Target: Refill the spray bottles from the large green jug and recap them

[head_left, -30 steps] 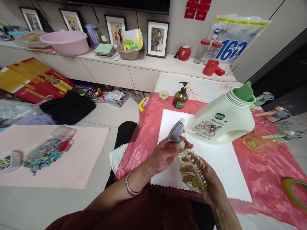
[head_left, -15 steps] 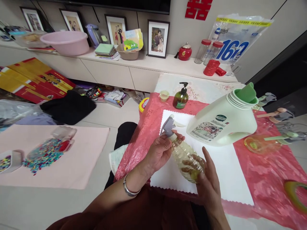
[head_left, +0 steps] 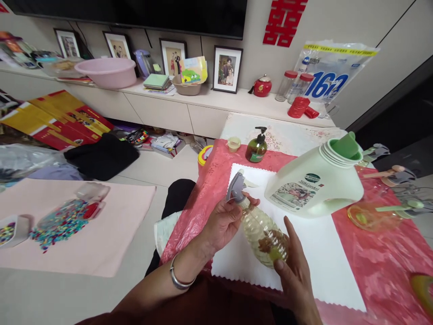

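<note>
A clear ribbed spray bottle (head_left: pixel 260 232) with pale yellow liquid is held tilted over a white scalloped sheet (head_left: pixel 321 259). Its grey trigger head (head_left: pixel 237 187) points up and to the left. My left hand (head_left: pixel 223 221) is closed around the neck, just under the trigger. At the lower end, my right hand (head_left: pixel 296 266) cradles the base, thumb on the near side; some of its fingers show through the clear wall. Just beyond stands a large pale green detergent jug (head_left: pixel 314 180), uncapped, with a green scoop (head_left: pixel 344 143) in its mouth.
A green pump bottle (head_left: pixel 256 146) and a small cup (head_left: pixel 233 144) stand at the table's back. More spray bottles (head_left: pixel 372 216) lie to the right on the red plastic cover (head_left: pixel 355 248). Colourful beads (head_left: pixel 61 225) are scattered on a pink mat (head_left: pixel 128 207) at left.
The view has tipped upward, so the room sits lower in the picture. The trigger head has turned slightly, and my right fingers have shifted at the bottle's base. Both hands keep the bottle.
</note>
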{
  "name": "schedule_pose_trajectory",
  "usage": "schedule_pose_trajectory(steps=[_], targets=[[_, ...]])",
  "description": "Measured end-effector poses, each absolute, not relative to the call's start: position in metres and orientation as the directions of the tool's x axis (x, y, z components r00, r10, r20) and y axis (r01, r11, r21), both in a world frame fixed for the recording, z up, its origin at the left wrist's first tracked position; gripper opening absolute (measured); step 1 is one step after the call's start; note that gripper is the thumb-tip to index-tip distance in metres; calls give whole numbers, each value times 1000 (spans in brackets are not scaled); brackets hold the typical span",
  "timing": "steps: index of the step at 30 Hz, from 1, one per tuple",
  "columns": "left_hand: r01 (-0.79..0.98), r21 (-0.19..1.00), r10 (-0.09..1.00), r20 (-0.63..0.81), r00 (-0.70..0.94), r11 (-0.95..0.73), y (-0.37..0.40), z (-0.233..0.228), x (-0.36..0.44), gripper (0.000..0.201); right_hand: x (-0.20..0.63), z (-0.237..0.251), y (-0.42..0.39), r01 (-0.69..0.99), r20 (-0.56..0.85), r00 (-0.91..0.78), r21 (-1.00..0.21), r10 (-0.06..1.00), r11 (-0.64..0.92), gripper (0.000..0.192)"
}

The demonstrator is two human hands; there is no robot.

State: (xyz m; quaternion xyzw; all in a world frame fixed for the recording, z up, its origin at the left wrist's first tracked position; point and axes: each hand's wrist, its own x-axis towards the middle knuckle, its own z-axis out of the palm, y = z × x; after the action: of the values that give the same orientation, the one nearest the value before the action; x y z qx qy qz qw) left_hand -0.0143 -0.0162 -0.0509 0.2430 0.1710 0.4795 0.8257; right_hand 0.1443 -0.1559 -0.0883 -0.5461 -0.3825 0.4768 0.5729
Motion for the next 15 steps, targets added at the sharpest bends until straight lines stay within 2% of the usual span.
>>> schedule_pose_trajectory(steps=[3,6,11,15], targets=[[-680,623,880,-26,475,386,-15,-46,-19,38,140,-92,-152,-288,-120,175,-955,977,-65,94],[-614,716,877,8,481,330,-7,-40,-23,40,133,-87,-147,-385,-197,180,-916,964,-115,90],[-489,868,944,84,318,87,31,-35,-21,38,146,-86,-152,-242,-224,280,-958,934,-157,67],[-385,915,964,201,175,-121,72,-35,-3,38,159,-84,-165,-239,-289,380,-948,879,-209,64]])
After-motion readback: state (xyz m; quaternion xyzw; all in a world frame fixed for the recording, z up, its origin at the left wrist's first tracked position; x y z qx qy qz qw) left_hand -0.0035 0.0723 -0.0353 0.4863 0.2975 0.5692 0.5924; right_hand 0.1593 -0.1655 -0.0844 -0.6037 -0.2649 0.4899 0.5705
